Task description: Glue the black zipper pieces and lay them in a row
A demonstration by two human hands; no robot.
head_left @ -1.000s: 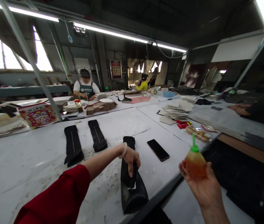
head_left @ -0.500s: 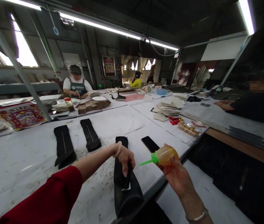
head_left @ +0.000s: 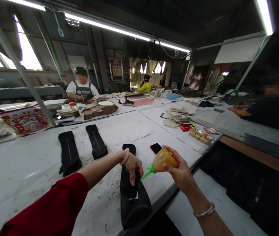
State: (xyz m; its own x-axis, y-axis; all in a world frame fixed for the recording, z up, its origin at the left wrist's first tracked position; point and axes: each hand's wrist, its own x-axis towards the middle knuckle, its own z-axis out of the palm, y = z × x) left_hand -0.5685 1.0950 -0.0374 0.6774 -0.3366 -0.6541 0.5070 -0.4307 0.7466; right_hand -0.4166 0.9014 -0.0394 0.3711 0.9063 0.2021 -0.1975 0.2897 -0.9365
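My left hand (head_left: 134, 167) presses down on a long black leather piece (head_left: 132, 196) that lies on the white table (head_left: 26, 177) near its front edge; the fingers curl over the piece. My right hand (head_left: 180, 173) grips an orange squeeze bottle (head_left: 162, 159) with a green nozzle (head_left: 146, 173), tilted down to the left, its tip close to my left hand. A black phone (head_left: 155, 147) lies just behind the bottle.
Two more black pieces (head_left: 68, 155) (head_left: 96, 144) lie further back on the table. Paper stacks (head_left: 180, 115), red packets (head_left: 185, 127) and a clear packet (head_left: 200, 135) sit at right. Other people work at the far end (head_left: 81, 90) and at right (head_left: 269, 108).
My right hand has swung the bottle from upright at the right to tilted, nozzle down, toward my left hand. The left hand has stayed on the black piece.
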